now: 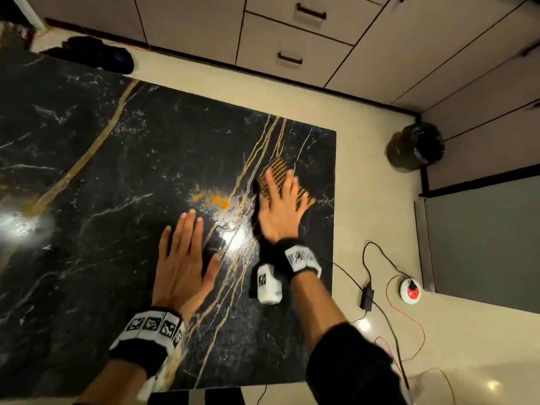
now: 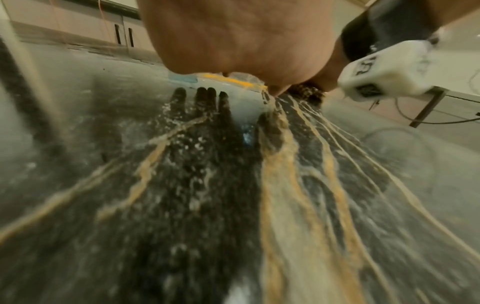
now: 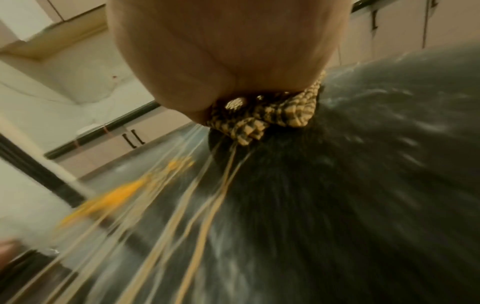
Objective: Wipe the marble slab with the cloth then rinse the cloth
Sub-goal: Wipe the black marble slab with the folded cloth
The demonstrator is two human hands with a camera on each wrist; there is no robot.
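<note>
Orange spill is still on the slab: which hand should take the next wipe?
Right. The right hand already presses the checked cloth flat on the marble slab, just right of the orange spill. The left hand lies flat and empty, without any cloth.

Marble slab [image 1: 122, 176]: black, white flecks, gold-tan veins. Cloth [image 1: 273, 178] on slab: yellow-black check. Spill [image 1: 216, 199] on slab beside cloth: orange-yellow. Wristbands [image 1: 152, 324]: white, black square markers.
</note>
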